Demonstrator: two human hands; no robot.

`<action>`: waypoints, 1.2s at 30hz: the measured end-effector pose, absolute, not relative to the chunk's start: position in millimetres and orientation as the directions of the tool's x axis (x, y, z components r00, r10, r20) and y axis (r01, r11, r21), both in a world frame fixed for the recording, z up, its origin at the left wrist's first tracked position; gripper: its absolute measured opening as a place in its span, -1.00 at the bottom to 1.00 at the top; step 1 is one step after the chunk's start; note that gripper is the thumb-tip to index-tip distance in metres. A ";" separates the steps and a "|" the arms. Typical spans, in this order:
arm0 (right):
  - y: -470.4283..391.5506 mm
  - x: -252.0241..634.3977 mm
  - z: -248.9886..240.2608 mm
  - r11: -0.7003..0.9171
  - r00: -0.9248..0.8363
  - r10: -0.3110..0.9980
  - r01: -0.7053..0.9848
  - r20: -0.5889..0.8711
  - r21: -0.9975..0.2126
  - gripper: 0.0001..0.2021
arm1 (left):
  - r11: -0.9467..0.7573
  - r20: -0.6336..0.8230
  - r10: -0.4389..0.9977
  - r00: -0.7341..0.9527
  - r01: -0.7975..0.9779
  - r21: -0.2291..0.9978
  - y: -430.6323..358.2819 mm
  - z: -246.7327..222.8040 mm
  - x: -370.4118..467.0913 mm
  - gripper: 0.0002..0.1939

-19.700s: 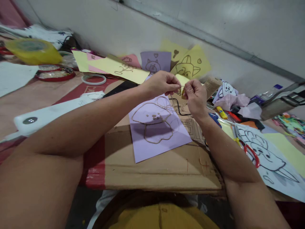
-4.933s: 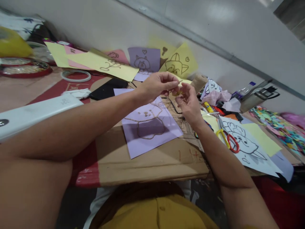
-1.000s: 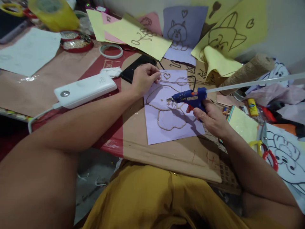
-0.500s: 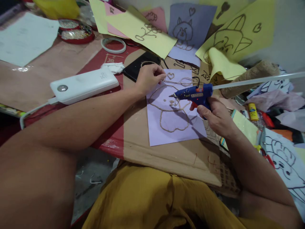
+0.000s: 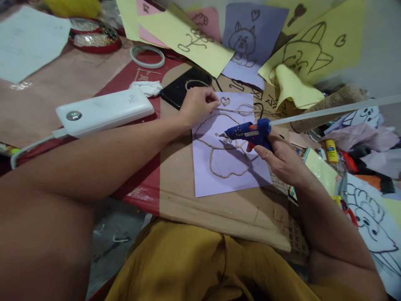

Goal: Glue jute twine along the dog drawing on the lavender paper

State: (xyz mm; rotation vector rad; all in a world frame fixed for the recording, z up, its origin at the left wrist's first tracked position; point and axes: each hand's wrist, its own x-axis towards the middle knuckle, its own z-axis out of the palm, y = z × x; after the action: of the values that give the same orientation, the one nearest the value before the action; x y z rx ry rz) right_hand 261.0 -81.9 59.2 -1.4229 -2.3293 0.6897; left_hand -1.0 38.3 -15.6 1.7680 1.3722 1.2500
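Note:
My right hand (image 5: 280, 156) grips a blue hot glue gun (image 5: 247, 131), a long glue stick (image 5: 332, 110) jutting from its back. The nozzle points left, over the face of an animal figure outlined in brown twine (image 5: 230, 175) on a sheet of purple paper (image 5: 203, 184). At the paper's top edge, my left hand (image 5: 200, 102) pinches the end of a loose length of twine (image 5: 246, 109), which runs right across the sheet. A small twine heart (image 5: 225, 101) lies beside those fingertips.
Left of the paper are a black phone (image 5: 173, 94), a white power bank (image 5: 106, 110) with a cable, and a roll of tape (image 5: 147, 56). Twine pictures on yellow paper (image 5: 338, 42) lean at the back. A twine spool (image 5: 332, 106), glue stick tube (image 5: 331, 151) and scissors (image 5: 346, 207) lie right.
The glue gun has moved left and slightly down, its nozzle now near the figure's eye. My left hand keeps its pinch at nearly the same spot.

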 end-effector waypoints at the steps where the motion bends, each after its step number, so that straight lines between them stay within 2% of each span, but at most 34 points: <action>1: -81.7 260.7 58.4 0.398 -0.452 0.891 0.735 0.040 -0.548 -0.63 | -0.305 0.318 0.947 0.039 0.414 0.858 38.2 -15.2 -1.3 -0.90; 6: -81.4 258.9 56.3 0.421 -0.461 0.885 0.726 0.069 -0.544 -0.66 | -0.272 0.276 0.960 0.053 0.416 0.868 37.2 -13.7 -2.4 -0.94; 11: -81.0 256.9 55.3 0.436 -0.472 0.878 0.714 0.083 -0.549 -0.70 | -0.310 0.311 0.947 0.075 0.460 0.832 33.9 -10.6 -3.2 -0.94; 29: -80.9 253.3 52.7 0.411 -0.464 0.885 0.729 0.047 -0.548 -0.60 | -0.278 0.281 0.957 0.068 0.479 0.833 34.8 -10.2 -2.2 -0.93; 36: -81.0 253.5 52.0 0.436 -0.477 0.877 0.741 0.058 -0.511 -0.61 | -0.279 0.279 0.958 0.072 0.477 0.834 32.7 -7.4 -2.4 -0.93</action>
State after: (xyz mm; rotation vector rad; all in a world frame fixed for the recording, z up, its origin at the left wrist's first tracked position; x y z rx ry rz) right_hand 253.5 -81.0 52.0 -1.3894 -2.3785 0.6106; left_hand -2.4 32.7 -7.4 1.8108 1.4214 1.1444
